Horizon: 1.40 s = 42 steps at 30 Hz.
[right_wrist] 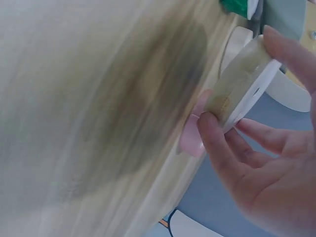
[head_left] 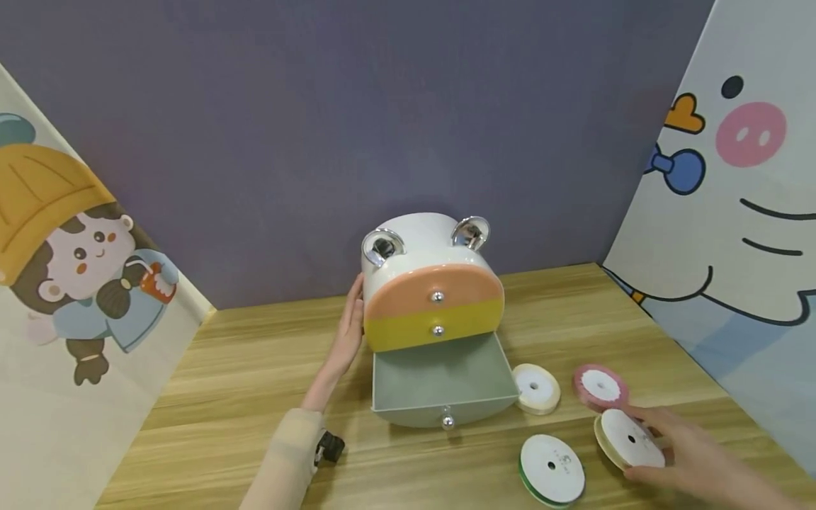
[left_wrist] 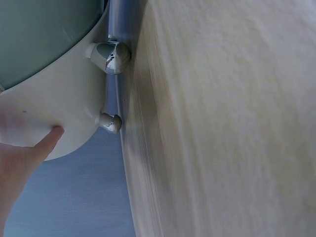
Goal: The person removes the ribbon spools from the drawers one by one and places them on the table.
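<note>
A rounded white drawer box (head_left: 417, 237) with silver ears stands near the back wall, its grey-green bottom drawer (head_left: 440, 375) pulled out and bare inside. My left hand (head_left: 347, 336) rests on the box's left side with extended fingers; the left wrist view shows a fingertip on the white shell. At the right, my right hand (head_left: 691, 450) grips a ribbon spool (right_wrist: 242, 81) by its edges, thumb and fingers around the rim. This spool has white faces and a cream ribbon, and it is tilted above the table.
A pale-yellow ribbon spool (head_left: 535, 389) lies beside the drawer's right corner. Farther right is a pink ribbon spool (head_left: 599, 387), and a green ribbon spool (head_left: 552, 469) sits nearer me on the wooden table (head_left: 255, 382). Printed panels flank both sides.
</note>
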Tool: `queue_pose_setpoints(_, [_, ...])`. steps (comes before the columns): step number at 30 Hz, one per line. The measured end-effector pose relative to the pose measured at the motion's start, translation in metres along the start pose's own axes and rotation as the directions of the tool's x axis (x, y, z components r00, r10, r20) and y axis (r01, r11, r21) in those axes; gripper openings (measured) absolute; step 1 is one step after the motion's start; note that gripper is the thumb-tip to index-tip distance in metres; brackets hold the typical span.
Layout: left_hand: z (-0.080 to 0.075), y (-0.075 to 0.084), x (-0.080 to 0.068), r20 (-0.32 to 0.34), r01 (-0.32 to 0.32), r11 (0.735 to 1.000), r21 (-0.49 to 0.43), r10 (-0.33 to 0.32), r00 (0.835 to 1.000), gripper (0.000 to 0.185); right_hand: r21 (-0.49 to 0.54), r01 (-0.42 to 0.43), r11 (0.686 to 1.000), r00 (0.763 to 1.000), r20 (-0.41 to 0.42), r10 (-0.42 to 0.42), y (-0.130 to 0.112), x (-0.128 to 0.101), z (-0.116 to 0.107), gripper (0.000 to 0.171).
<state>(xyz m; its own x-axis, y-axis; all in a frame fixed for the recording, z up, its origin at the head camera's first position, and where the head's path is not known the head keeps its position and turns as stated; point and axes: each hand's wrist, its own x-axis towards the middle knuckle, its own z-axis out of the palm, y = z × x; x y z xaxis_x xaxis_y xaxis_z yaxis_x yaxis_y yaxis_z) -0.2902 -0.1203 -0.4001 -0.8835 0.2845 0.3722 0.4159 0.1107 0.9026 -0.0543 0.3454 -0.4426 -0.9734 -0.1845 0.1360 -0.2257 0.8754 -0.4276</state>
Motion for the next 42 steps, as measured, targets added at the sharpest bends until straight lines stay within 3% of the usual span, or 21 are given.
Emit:
queue_pose_setpoints(5, [0.000,-0.009,0.003,0.005,0.004,1.000,-0.010,-0.004,1.000,0.051,-0.101,0.072,0.992,0.991,-0.106,-0.083,0.008,-0.006,0.011,0.079])
queue_pose_setpoints(11, [0.000,-0.033,0.009,-0.011,-0.009,1.000,-0.026,0.008,1.000,0.050,-0.131,0.127,0.983,0.983,-0.120,-0.143,0.017,-0.007,0.020,0.082])
queue_pose_setpoints(15, [0.000,-0.037,0.008,-0.013,-0.020,0.999,-0.031,0.020,1.000,0.049,-0.155,0.012,0.988,1.000,0.020,-0.009,0.014,-0.005,0.018,0.084])
queue_pose_setpoints(17, [-0.001,-0.037,0.007,-0.013,-0.026,0.999,-0.032,0.026,1.000,0.050,-0.176,-0.071,0.982,0.990,0.109,0.091,0.011,-0.002,0.016,0.087])
queue_pose_setpoints(19, [-0.001,-0.037,0.007,-0.016,-0.030,0.999,-0.029,0.029,0.999,0.050,-0.206,-0.103,0.973,0.977,0.160,0.138,0.009,-0.001,0.015,0.090])
queue_pose_setpoints(24, [0.000,-0.035,0.007,-0.018,-0.035,0.999,-0.033,0.034,0.999,0.050,-0.253,-0.104,0.962,0.972,0.178,0.152,0.006,0.001,0.016,0.095])
queue_pose_setpoints(34, [0.001,-0.031,0.006,-0.018,-0.031,0.999,-0.027,0.030,0.999,0.050,-0.161,-0.185,0.970,0.941,0.255,0.221,0.004,0.004,0.016,0.100])
queue_pose_setpoints(36, [0.001,-0.023,0.004,-0.009,-0.017,0.999,-0.034,0.016,1.000,0.050,-0.172,-0.172,0.970,0.947,0.243,0.211,0.001,0.003,0.014,0.103])
queue_pose_setpoints(38, [0.001,-0.013,0.001,0.002,-0.003,0.999,-0.039,0.003,1.000,0.051,-0.192,-0.131,0.973,0.969,0.181,0.166,-0.004,0.000,0.011,0.104])
queue_pose_setpoints(40, [0.001,-0.004,0.000,0.013,0.000,0.999,-0.049,0.001,1.000,0.051,-0.226,-0.075,0.971,0.992,0.084,0.095,-0.011,-0.002,0.008,0.102])
queue_pose_setpoints(42, [0.000,0.000,-0.001,0.018,0.003,0.999,-0.046,-0.002,1.000,0.051,-0.253,-0.028,0.967,1.000,-0.018,0.024,-0.020,-0.002,0.006,0.096])
